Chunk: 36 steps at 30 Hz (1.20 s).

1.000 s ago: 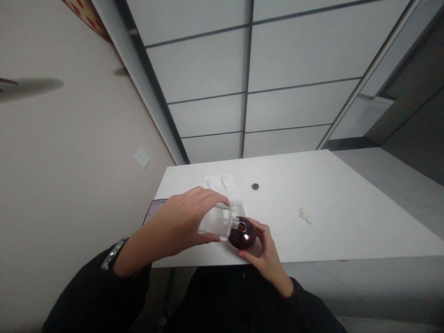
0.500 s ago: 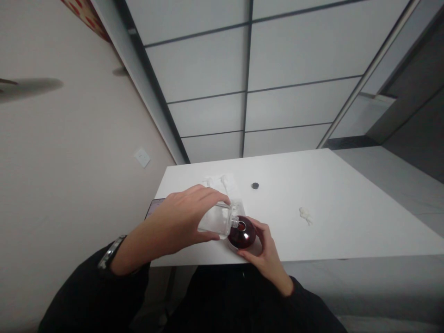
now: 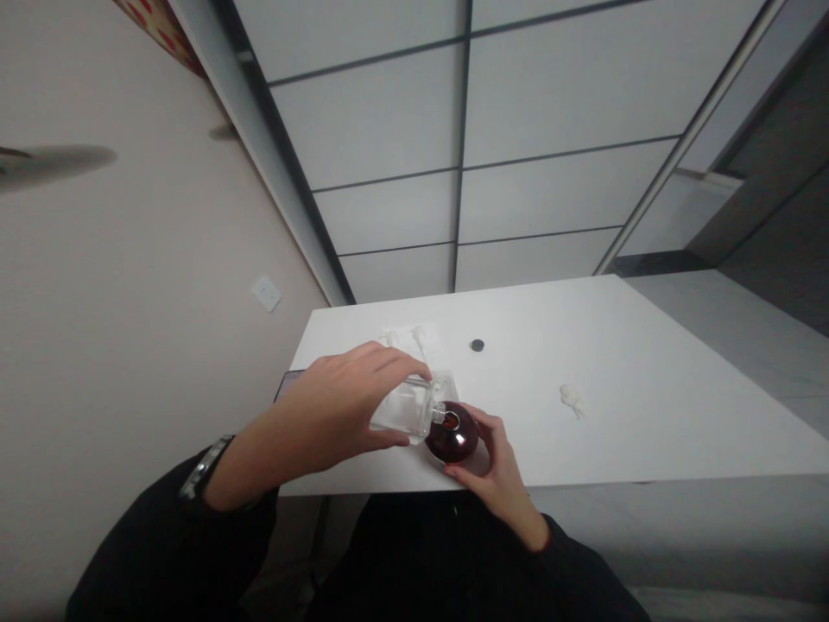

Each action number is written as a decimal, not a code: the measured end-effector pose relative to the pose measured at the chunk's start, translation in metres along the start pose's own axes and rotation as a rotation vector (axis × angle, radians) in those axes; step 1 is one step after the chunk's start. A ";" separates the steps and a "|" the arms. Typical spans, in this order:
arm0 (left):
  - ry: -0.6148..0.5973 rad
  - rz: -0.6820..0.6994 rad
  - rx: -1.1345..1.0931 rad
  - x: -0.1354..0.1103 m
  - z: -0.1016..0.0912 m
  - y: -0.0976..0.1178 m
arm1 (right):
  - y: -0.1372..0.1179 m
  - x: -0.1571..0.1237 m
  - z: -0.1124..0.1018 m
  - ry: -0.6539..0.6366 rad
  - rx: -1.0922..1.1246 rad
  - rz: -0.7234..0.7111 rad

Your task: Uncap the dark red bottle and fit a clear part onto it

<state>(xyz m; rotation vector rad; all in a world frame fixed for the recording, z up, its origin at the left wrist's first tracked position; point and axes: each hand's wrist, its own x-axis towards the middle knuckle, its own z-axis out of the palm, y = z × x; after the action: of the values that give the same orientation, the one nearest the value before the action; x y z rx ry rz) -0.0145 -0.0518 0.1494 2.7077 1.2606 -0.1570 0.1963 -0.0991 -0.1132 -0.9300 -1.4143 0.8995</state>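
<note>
My left hand (image 3: pixel 337 406) grips a clear, flat glass bottle (image 3: pixel 402 411), tipped on its side with its neck pointing right. The neck rests against the opening of a round dark red bottle (image 3: pixel 453 438) that stands near the front edge of the white table (image 3: pixel 615 363). My right hand (image 3: pixel 496 462) wraps around the red bottle from the right and from below. Whether any liquid passes between the bottles is too small to tell.
A small black cap (image 3: pixel 477 345) lies further back on the table. A crumpled white scrap (image 3: pixel 570 398) sits to the right. White plastic pump parts (image 3: pixel 408 339) lie behind my left hand. A dark phone edge (image 3: pixel 286 384) shows at the table's left side.
Both hands and the two bottles have barely moved; the clear bottle stays tipped against the red one. The view has shifted slightly.
</note>
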 end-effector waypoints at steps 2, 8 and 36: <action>0.007 0.006 -0.001 0.000 -0.001 0.000 | 0.001 0.000 0.000 0.003 -0.001 0.002; 0.003 0.016 0.002 0.002 -0.001 0.001 | 0.000 0.000 0.001 0.000 -0.007 0.007; -0.013 0.085 0.032 0.006 -0.007 0.007 | -0.002 0.001 0.001 0.001 0.008 -0.014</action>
<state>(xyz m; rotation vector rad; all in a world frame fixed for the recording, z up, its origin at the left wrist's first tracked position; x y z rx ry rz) -0.0050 -0.0506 0.1558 2.7775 1.1467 -0.1858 0.1947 -0.0993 -0.1110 -0.9134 -1.4135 0.8939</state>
